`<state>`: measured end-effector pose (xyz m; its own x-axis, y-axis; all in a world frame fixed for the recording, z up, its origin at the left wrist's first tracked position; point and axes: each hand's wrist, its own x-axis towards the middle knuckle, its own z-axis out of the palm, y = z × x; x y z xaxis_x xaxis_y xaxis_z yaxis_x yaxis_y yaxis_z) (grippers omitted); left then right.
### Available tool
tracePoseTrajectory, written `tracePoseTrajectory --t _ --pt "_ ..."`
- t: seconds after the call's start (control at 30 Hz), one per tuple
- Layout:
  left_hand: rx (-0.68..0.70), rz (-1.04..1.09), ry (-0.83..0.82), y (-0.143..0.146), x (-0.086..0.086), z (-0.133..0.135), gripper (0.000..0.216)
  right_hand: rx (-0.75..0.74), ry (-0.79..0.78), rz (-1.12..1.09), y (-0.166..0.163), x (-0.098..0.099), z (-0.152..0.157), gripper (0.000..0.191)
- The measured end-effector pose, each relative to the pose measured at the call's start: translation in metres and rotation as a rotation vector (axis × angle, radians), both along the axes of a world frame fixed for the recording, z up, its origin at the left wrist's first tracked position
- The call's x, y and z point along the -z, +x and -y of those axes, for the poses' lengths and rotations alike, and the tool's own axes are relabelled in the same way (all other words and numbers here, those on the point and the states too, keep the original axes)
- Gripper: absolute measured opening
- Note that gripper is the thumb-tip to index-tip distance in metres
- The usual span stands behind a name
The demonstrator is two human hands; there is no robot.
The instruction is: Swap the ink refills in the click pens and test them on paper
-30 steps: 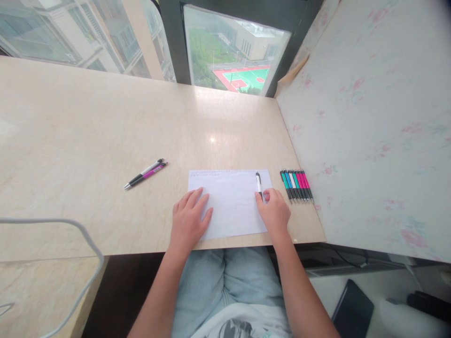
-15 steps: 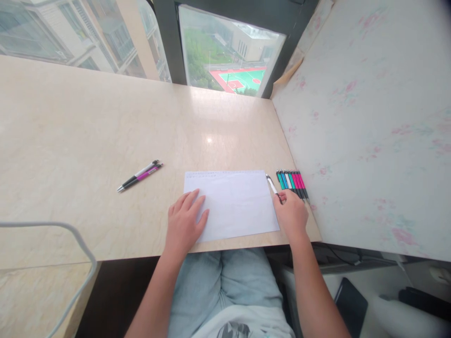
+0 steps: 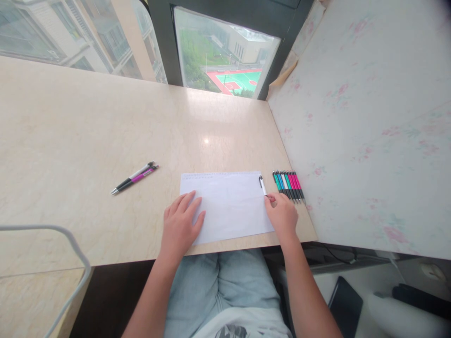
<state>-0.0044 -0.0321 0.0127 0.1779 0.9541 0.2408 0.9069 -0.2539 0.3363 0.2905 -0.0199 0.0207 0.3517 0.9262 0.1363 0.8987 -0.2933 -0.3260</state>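
A white sheet of paper [image 3: 229, 206] lies on the table in front of me, with rows of small marks along its top edge. My left hand [image 3: 179, 223] rests flat on the paper's left side, fingers spread. Over the right edge of the sheet, my right hand [image 3: 283, 213] pinches a white and black pen [image 3: 263, 185] near its lower end. The pen's clip end points away from me; its tip is hidden by the fingers. Just beyond that hand, a row of several pens [image 3: 289, 185] in green, blue, white and pink lies side by side.
Two pens, one white and black [image 3: 132, 179] and one purple and black [image 3: 141, 176], lie together at the left. A grey cable [image 3: 75, 246] arches over the table's left front. A patterned wall [image 3: 369, 141] bounds the right side; a window [image 3: 229, 56] stands behind.
My right hand has moved left with the pen, from beside the row onto the paper's right edge. More of the pen row now shows. The left hand stays on the paper.
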Motion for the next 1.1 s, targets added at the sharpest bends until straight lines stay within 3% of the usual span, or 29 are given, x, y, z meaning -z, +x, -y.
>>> tracePoseTrajectory --t 0.67,1.1 --pt "0.000 0.026 -0.018 0.000 -0.001 0.001 0.035 0.097 -0.003 0.201 0.022 -0.009 -0.019 0.017" --pt "-0.008 0.024 -0.031 0.001 -0.002 0.001 0.034 0.093 0.066 0.124 0.016 -0.004 -0.010 0.019"
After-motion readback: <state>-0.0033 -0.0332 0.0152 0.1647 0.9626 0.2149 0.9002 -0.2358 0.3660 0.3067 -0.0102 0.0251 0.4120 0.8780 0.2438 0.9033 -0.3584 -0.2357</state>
